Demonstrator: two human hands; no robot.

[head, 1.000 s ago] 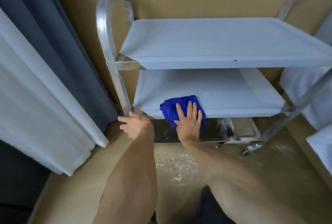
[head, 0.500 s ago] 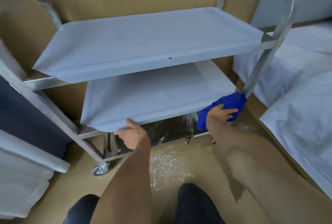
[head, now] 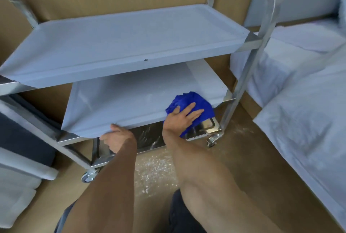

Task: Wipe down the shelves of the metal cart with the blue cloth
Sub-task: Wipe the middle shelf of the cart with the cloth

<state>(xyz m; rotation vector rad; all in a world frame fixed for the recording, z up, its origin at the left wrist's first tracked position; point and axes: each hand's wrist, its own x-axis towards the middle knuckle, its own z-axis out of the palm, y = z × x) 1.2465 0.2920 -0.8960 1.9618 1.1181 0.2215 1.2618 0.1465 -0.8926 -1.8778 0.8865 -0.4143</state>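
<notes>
Blue cloth under flat right hand on middle shelf, left hand gripping its edge

I am seeing no readable text, labels, brands or numbers anywhere on what my head camera is showing.

Single head-worn wide-angle view, looking forward and down from above a crouching person, close to a metal cart, its shelves filling the frame, forearms entering from the bottom edge
</notes>
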